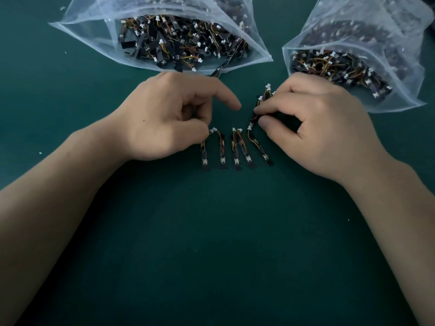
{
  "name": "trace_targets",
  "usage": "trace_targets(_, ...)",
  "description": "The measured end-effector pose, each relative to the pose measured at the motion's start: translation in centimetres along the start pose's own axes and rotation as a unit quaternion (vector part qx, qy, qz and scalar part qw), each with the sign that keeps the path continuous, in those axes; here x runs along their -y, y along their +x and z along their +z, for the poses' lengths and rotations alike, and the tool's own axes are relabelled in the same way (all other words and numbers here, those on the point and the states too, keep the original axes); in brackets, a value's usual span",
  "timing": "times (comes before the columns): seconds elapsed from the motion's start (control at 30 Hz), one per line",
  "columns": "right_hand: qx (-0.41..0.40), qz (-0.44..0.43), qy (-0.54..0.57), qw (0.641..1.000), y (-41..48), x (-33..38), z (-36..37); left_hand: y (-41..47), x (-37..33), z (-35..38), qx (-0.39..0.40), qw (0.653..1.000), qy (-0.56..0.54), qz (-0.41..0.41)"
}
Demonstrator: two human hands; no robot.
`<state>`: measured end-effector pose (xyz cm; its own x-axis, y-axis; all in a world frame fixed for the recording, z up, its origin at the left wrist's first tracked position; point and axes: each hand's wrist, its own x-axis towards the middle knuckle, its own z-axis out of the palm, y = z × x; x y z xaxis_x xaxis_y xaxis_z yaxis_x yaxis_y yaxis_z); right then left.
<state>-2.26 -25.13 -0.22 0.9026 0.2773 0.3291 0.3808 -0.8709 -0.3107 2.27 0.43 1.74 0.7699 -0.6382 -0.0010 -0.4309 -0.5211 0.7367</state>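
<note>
Your right hand (313, 128) has a bundle of strips (256, 108) pinched between thumb and forefinger, the other fingers curled in behind it, wires and white plugs sticking out the far side. Below it on the green mat (211, 243) sits the row of strips (236, 158), five of them, each with its long axis running away from you, button end near, plug end far. The two on the right lean, tops tipping left. The open spot comes after the rightmost strip (266, 158), just under your right thumb, so the right hand is much the nearer; I'd judge the next piece wants to go down pointing the same way as its neighbours. Your left hand (164, 116) is curled, forefinger stretched out to the right, thumb tip at the wire of the leftmost strip (205, 162). Pinching or only touching, I cannot tell. Beyond the hands, the left bag (89, 31) gapes toward you, packed with the same wired strips, a couple poking out at the lip; the right bag (400, 90) is just as full, close behind your right knuckles
</note>
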Motion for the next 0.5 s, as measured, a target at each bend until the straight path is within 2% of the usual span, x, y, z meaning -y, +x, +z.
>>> trace_targets(0.13,-0.017,0.042,0.051,0.998,0.3,0.5,0.7,-0.3,-0.5,0.4,0.007,0.999,0.053,0.013)
trace_targets(0.33,-0.031,0.099,0.061,0.993,0.8,0.3,1.3,-0.4,-0.5,0.3,0.008,0.998,0.056,0.017)
trace_targets(0.5,-0.006,0.085,0.085,0.993,0.7,-0.4,0.5,-0.3,-0.2,0.4,0.003,0.998,0.057,0.018)
